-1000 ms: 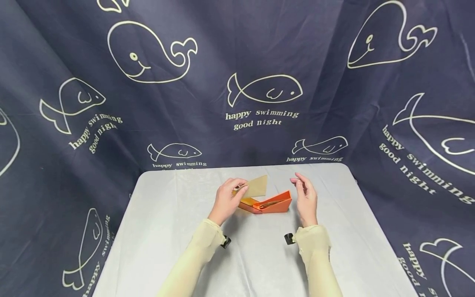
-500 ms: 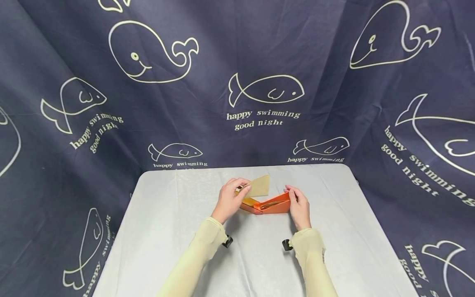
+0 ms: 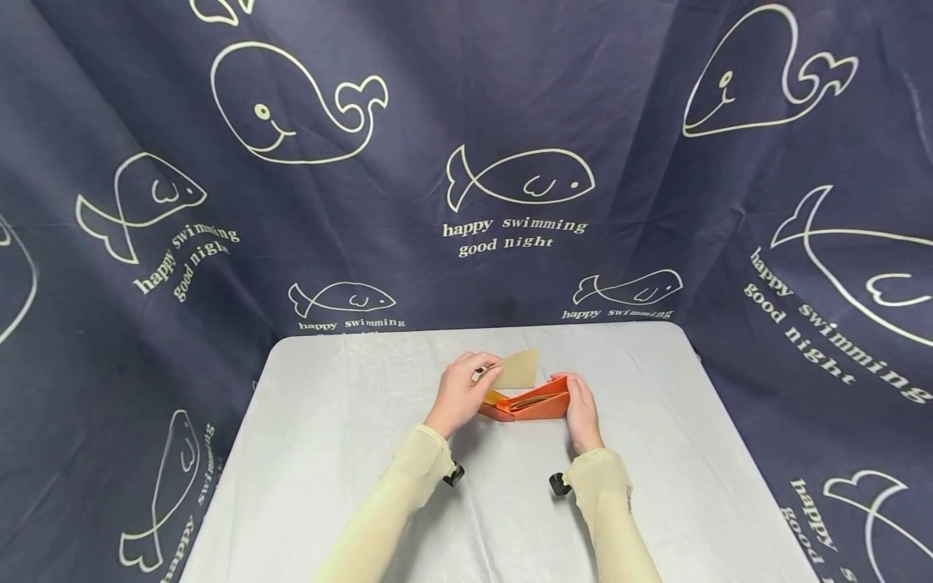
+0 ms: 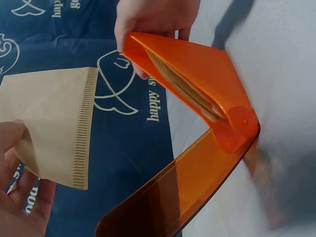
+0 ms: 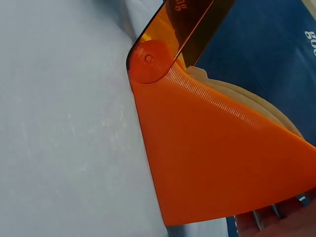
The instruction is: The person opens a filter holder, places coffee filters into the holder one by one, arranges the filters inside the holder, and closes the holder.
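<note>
My left hand (image 3: 461, 391) pinches a tan paper coffee filter (image 3: 521, 370) between thumb and fingers. A crimped seam runs down one side of the filter in the left wrist view. An orange coffee filter case (image 4: 197, 69) stands on the table, its hinged amber see-through lid (image 4: 163, 192) swung wide open. Several more tan filters (image 4: 182, 89) sit inside the case. My right hand (image 3: 581, 409) grips the case by its right end, the thumb and fingers round its walls. The held filter hangs above the lid side, apart from the case.
A table with a pale grey cloth (image 3: 350, 486) lies under everything. Behind it and at both sides hangs a dark blue curtain (image 3: 408, 97) with white fish drawings. Black wrist mounts (image 3: 560, 484) sit on the sleeves.
My right hand has come in from the right and taken hold of the orange case. The left hand, still pinching the filter, has shifted slightly right.
</note>
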`<state>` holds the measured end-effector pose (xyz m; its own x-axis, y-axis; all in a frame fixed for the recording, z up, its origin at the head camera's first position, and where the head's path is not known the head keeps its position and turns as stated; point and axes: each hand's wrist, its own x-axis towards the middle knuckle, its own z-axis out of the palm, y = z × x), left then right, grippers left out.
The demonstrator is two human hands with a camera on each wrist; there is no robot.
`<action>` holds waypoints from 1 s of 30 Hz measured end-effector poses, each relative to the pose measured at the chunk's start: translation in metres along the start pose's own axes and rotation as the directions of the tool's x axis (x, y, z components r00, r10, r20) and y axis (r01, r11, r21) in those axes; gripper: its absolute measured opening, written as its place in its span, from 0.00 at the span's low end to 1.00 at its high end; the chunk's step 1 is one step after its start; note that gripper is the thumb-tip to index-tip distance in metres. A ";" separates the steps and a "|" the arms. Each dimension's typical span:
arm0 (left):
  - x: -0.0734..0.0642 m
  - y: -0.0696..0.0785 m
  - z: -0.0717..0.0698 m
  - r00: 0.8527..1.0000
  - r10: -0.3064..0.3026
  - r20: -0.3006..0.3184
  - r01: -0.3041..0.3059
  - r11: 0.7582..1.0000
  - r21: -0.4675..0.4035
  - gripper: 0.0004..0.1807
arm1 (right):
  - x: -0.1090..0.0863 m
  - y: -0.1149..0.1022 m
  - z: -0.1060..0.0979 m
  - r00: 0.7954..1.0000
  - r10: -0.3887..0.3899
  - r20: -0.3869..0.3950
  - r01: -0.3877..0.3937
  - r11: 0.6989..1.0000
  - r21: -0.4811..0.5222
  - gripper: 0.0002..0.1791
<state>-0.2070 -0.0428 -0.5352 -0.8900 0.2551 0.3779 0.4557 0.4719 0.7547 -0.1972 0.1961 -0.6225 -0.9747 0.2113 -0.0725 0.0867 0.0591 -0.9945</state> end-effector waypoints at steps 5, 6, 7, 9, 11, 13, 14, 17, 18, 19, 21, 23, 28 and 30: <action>0.003 -0.003 0.009 1.000 0.014 0.008 -0.014 1.000 -0.002 0.07 | -0.002 -0.004 0.002 1.000 0.009 -0.003 -0.009 1.000 0.006 0.27; 0.003 -0.003 0.011 1.000 0.015 0.005 -0.015 1.000 0.009 0.07 | -0.002 -0.004 0.003 1.000 0.013 -0.008 -0.013 1.000 0.006 0.27; 0.004 -0.003 0.014 1.000 0.018 0.000 -0.018 1.000 0.019 0.07 | -0.002 -0.003 0.003 1.000 0.004 -0.013 -0.004 1.000 0.005 0.27; 0.005 -0.003 0.019 1.000 0.025 -0.008 -0.024 0.999 0.041 0.07 | 0.001 0.001 0.003 1.000 0.015 -0.018 -0.015 1.000 0.028 0.26; 0.006 -0.002 0.023 1.000 0.022 -0.002 -0.022 0.998 0.052 0.08 | -0.002 -0.006 0.003 1.000 0.027 -0.014 -0.026 0.999 0.032 0.25; 0.007 -0.001 0.027 1.000 0.015 0.016 -0.016 0.998 0.063 0.08 | -0.007 -0.017 0.002 1.000 0.028 -0.008 -0.028 0.999 0.016 0.24; 0.008 0.000 0.029 1.000 0.012 0.025 -0.014 0.997 0.070 0.08 | -0.010 -0.023 0.002 1.000 0.028 -0.006 -0.028 1.000 0.009 0.23; 0.008 0.002 0.033 0.999 0.002 0.050 -0.007 0.995 0.102 0.09 | -0.019 -0.038 0.002 1.000 0.012 0.005 -0.012 0.999 -0.031 0.22; 0.008 0.002 0.034 0.999 0.000 0.053 -0.006 0.993 0.117 0.09 | -0.021 -0.041 0.002 1.000 0.004 0.007 -0.004 0.999 -0.040 0.22; 0.008 0.002 0.036 0.999 0.000 0.053 -0.007 0.991 0.134 0.09 | -0.022 -0.042 0.002 1.000 -0.003 0.009 0.003 0.999 -0.044 0.22; 0.007 0.001 0.040 0.999 0.001 0.053 -0.011 0.984 0.176 0.08 | -0.022 -0.044 0.002 1.000 -0.011 0.009 0.011 0.999 -0.043 0.22; 0.006 -0.001 0.044 0.999 -0.003 0.044 -0.007 0.977 0.213 0.08 | -0.023 -0.045 0.002 1.000 -0.007 0.007 0.007 0.999 -0.044 0.22; 0.001 -0.008 0.055 1.000 0.006 0.022 -0.012 0.959 0.283 0.08 | -0.020 -0.036 0.003 1.000 0.024 0.014 -0.023 0.998 -0.058 0.23; 0.000 -0.010 0.058 1.000 0.022 0.013 -0.025 0.953 0.303 0.09 | -0.014 -0.026 0.002 0.999 0.036 0.019 -0.035 0.998 -0.051 0.24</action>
<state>-0.2108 0.0018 -0.5734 -0.8797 0.2765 0.3869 0.4603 0.6991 0.5472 -0.1861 0.1900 -0.5953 -0.9748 0.1946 -0.1094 0.1308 0.1010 -0.9863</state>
